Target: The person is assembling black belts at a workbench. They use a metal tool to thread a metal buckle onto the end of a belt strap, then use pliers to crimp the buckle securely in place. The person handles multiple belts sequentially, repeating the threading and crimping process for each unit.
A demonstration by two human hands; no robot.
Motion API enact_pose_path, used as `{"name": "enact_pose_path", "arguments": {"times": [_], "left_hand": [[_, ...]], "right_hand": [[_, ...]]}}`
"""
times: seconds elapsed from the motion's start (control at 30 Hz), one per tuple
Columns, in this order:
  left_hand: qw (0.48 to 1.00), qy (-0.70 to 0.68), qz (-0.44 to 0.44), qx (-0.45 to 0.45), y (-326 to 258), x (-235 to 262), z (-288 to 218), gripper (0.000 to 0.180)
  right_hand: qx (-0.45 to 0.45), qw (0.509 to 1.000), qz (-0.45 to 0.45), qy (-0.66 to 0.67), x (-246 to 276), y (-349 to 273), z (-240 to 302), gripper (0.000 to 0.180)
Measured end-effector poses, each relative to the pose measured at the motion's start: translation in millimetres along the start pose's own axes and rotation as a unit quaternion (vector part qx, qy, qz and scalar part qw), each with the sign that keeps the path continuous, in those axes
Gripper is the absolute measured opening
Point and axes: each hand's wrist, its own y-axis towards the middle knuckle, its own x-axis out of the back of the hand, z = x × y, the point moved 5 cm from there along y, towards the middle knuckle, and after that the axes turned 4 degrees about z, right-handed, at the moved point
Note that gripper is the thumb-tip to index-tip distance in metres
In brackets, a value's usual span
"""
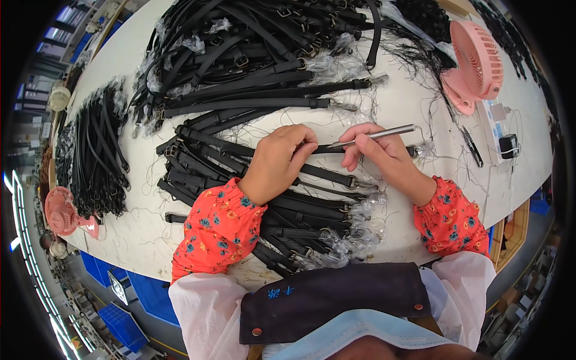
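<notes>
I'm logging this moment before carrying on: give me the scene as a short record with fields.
Left hand: pinching a black strap
Right hand: holding a slim metal tool, its tip near that strap
Beneath hands: strap pile
Beyond hands: larger strap heap
Far left: pink fan
Upper right: second pink fan
Surface: white table

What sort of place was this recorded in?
Probably a factory or workshop: heaps of black straps with metal buckles cover much of a long white worktable, and blue plastic crates sit beyond its edge.
</notes>
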Motion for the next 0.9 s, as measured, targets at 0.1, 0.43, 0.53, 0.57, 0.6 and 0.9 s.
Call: {"name": "enact_pose_path", "arguments": {"times": [0.1,0.43,0.53,0.57,0.6,0.9], "left_hand": [[1.000,-0.011,-0.005,0.007,-0.5,-0.4,0.6,0.008],[1.000,-0.009,-0.002,0.027,-1.7,-0.4,2.6,0.009],[1.000,-0.012,-0.002,0.028,-2.1,-0.9,3.7,0.009],[0.999,-0.013,-0.001,0.029,-2.0,-1.1,3.8,0.009],[0.999,-0.015,-0.001,0.031,-1.9,-1.3,3.8,0.009],[0.999,-0.017,0.004,0.039,-2.2,-0.9,4.7,0.009]], "right_hand": [[0.003,1.000,0.003,-0.003,-0.3,-0.1,-1.8,0.034],[-0.012,1.000,0.014,-0.015,-3.9,0.2,-2.1,0.032],[-0.013,0.999,0.016,-0.024,-4.3,0.2,-1.3,0.032],[-0.013,0.999,0.017,-0.027,-4.4,0.1,-1.0,0.032],[-0.014,0.999,0.017,-0.032,-4.5,0.3,-1.0,0.032],[-0.023,0.998,0.028,-0.044,-4.7,0.3,-0.6,0.036]]}}
